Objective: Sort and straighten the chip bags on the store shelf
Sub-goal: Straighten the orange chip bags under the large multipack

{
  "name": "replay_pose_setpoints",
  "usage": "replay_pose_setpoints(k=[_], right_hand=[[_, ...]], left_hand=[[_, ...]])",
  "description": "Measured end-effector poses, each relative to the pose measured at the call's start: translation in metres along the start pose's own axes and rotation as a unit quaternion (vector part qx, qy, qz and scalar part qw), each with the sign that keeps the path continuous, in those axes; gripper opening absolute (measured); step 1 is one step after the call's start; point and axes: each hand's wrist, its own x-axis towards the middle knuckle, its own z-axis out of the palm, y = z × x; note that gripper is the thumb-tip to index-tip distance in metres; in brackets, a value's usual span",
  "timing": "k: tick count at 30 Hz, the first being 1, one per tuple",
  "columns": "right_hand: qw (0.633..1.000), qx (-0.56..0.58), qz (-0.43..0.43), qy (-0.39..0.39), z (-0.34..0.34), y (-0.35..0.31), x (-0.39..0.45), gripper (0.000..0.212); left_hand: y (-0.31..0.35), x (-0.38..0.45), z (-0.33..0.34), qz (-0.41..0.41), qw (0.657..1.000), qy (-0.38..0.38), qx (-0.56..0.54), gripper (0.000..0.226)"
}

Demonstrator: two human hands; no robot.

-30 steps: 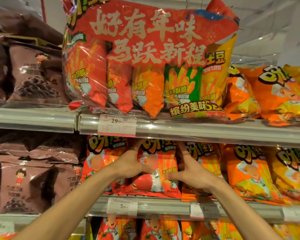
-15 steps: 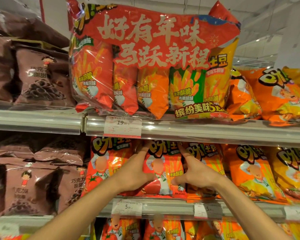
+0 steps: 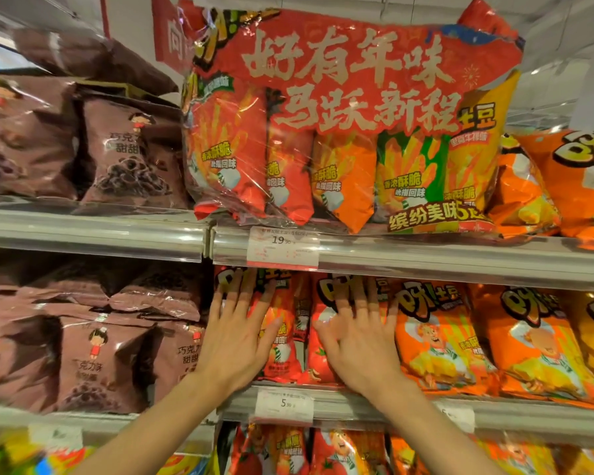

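On the middle shelf, directly ahead, two bare hands lie flat against the fronts of red chip bags, forearms reaching up from the bottom edge. The left hand (image 3: pixel 235 334) has its fingers straight and spread apart, palm pressed on a red tomato-flavour bag (image 3: pixel 282 323); the fingertips reach up near the bag's top, just under the shelf rail above, and the thumb points right across the bag. The right hand (image 3: pixel 360 341) is likewise flat with fingers straight and fanned, resting on the neighbouring red bag (image 3: pixel 323 358); its thumb points left toward the other thumb, the two apart with a narrow strip of bag showing between them. Neither hand grips or pinches anything. Below both wrists, a white price tag (image 3: pixel 283 402) reading 5.90 sits on the shelf edge (image 3: pixel 357 406). Right of the right fingers stand orange chip bags (image 3: pixel 439 337) with a cartoon figure, upright in a row. Left of the left fingers are brown chocolate-snack bags (image 3: pixel 103 358), some lying slumped on top of others. Above the fingertips runs the upper shelf rail (image 3: pixel 426 262) with a tag reading 19.90 (image 3: pixel 282 248). Farther up, on that shelf, stands a large clear multipack (image 3: pixel 340 132) holding red, orange, green and yellow bags under a red banner, with more brown bags to its left and orange bags to its right
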Motion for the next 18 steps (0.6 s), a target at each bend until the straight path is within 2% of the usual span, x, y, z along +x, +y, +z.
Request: replay_pose_setpoints(k=[7, 18], right_hand=[[0.999, -0.027, -0.004, 0.024, 0.011, -0.012, 0.003, 0.068], [0.998, -0.035, 0.013, 0.046, 0.017, -0.018, 0.002, 0.067]], left_hand=[[-0.012, 0.003, 0.003, 0.049, 0.999, 0.007, 0.000, 0.063], [-0.011, 0.002, 0.007, 0.044, 0.999, 0.004, 0.019, 0.064]])
